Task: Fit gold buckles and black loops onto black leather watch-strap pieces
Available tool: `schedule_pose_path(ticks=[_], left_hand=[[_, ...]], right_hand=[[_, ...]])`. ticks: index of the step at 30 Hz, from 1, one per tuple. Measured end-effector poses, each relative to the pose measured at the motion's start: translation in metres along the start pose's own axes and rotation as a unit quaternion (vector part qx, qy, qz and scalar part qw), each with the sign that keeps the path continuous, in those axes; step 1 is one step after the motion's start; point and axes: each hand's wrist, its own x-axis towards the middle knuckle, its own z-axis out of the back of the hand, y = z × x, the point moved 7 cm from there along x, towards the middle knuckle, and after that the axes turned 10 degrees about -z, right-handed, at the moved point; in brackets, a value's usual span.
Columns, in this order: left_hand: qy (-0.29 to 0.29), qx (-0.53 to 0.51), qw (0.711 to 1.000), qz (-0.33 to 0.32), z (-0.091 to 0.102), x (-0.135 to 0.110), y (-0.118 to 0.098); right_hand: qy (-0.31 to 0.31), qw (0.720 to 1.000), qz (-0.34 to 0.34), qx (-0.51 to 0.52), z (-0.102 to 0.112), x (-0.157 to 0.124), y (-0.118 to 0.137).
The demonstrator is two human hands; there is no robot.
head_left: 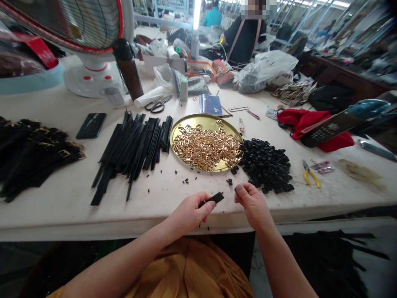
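My left hand (196, 210) is closed around a black strap (218, 198), whose end sticks out toward the right. Just across from it, my right hand (250, 203) pinches a small black piece, mostly hidden by the fingertips. A heap of small black loop-like pieces (266, 165) lies beyond my right hand. Behind both hands sits a round gold tray (228, 167) full of gold-coloured metal buckles (204, 145). Several flat black straps (130, 145) are laid out in bunches left of the tray.
Black straps with gold buckles (37, 153) are piled at far left, near a phone (91, 125). Scissors (158, 105), a brown bottle (128, 72) and a fan (87, 76) stand behind. Yellow-handled pliers (311, 176) and red cloth (336, 140) lie right. A person (245, 39) is across the table.
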Motion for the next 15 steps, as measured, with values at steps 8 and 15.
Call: schedule_pose_path(ticks=[8, 15], left_hand=[[-0.014, 0.055, 0.997, -0.051, -0.007, -0.013, -0.014], [-0.047, 0.196, 0.975, -0.097, -0.014, -0.029, -0.029]], right_hand=[[0.085, 0.982, -0.081, 0.151, -0.018, -0.024, -0.005], [0.143, 0.961, -0.146, 0.187, -0.047, -0.066, -0.032]])
